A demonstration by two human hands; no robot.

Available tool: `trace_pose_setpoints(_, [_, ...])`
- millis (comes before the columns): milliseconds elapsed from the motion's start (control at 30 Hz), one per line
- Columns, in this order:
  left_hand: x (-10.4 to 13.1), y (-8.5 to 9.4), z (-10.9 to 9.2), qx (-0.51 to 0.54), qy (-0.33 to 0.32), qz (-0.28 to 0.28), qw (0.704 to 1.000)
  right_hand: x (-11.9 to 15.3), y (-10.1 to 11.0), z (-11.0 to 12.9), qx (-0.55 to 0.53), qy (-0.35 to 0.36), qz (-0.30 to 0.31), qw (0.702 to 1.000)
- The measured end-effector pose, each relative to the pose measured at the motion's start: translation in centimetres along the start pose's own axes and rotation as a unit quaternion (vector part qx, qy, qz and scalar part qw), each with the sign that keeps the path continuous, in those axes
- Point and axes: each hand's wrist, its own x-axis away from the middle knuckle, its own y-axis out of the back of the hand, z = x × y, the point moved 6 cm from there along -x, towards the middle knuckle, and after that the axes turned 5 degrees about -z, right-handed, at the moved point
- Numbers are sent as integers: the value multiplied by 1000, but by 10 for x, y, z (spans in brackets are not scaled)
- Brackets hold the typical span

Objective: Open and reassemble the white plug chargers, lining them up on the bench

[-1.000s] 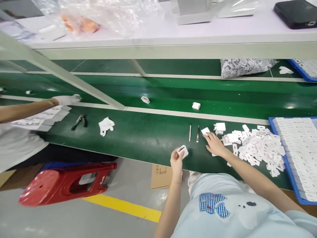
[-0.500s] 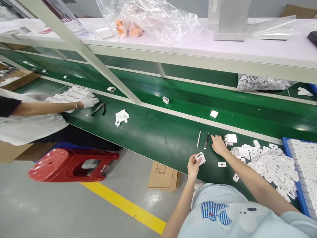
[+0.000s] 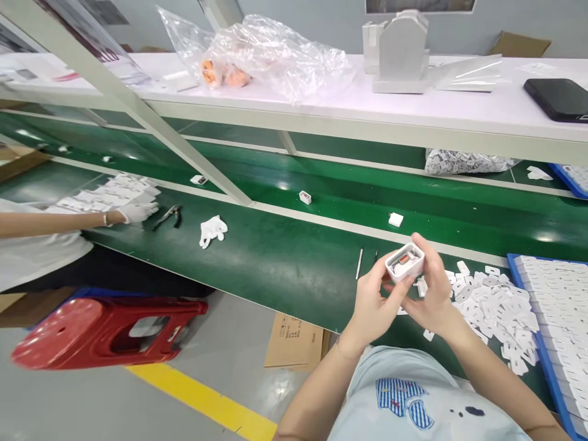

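Observation:
Both hands hold a white charger housing (image 3: 414, 267) in front of me. Its open end faces up, showing parts with an orange piece inside. My left hand (image 3: 374, 301) grips it from the left, and my right hand (image 3: 432, 295) closes around its right side. Beside them on the green bench, a heap of white end plates (image 3: 493, 306) lies to the right. A white pen-like stick (image 3: 359, 263) rests left of the hands, next to a slim dark tool (image 3: 375, 256) partly hidden by them.
A blue tray (image 3: 546, 361) filled with white pieces stands at the right. On the green conveyor are a white charger (image 3: 395, 219) and an open housing (image 3: 304, 197). At left, a co-worker's gloved hand (image 3: 138, 211) is near pliers (image 3: 168, 217). A white glove (image 3: 213, 231) lies between us.
My left hand has lifted the charger housing and turned its open end up. My right hand has come off the bench and now holds the housing too. The view has shifted.

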Motion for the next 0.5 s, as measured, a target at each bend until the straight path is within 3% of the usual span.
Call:
trace_pose_setpoints(67, [-2,-6,-25,10,-32,3,999,11,21,-4,10,-23,-51,998])
trace_pose_setpoints(133, [-1,-8,-44,28,-66,10,997,41,38,-19,25,-88,-71,993])
trace_pose_setpoints(167, [0,-8,-51,32,-83,11,996,63,41,-30,36,-129,-40,990])
trace_pose_setpoints(233, [2,-8,-62,41,-103,15,994,122,32,-54,86,-210,123,966])
trace_pose_setpoints(300, [5,-9,-67,56,-93,23,994,190,22,-73,108,-256,293,915])
trace_pose_setpoints(333, [6,-10,-67,62,-80,28,994,219,21,-81,118,-275,334,894])
trace_pose_setpoints(400, [9,-12,-66,74,-48,36,995,263,21,-92,117,-307,371,869])
trace_pose_setpoints(500, [13,-15,-65,89,-17,47,995,287,24,-98,101,-340,372,858])
